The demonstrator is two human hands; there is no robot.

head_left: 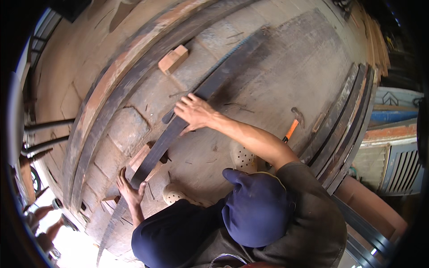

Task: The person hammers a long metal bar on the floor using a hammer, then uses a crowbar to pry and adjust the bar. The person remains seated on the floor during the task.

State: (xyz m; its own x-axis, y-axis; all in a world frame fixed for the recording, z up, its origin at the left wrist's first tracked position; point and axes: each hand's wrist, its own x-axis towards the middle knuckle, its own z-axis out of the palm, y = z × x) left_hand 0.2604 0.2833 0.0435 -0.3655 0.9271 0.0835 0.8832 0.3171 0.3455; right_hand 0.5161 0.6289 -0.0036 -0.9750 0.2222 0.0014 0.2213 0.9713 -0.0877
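A long, dark wooden plank [156, 154] lies slantwise in front of me, running from lower left toward the upper middle. My right hand [193, 111] is closed across it, fingers over the far edge and thumb at the near edge. Alongside, a ridged grey-blue metal bar [219, 64] passes by my right fingertips, its flattened end [168, 117] poking out to the left. Farther down, my left hand [131, 190] straddles the plank, with fingers on one side and thumb on the other. A pale wooden block [142, 157] sits under the plank between my hands.
Curved long timbers [127, 62] lie at the left, near another wooden block [173, 59]. On the right, an orange-handled hammer [293, 127] rests on the floor beside stacked boards [342, 116]. My knees and clogs [244, 157] are close below the plank. Other people's legs show at lower left.
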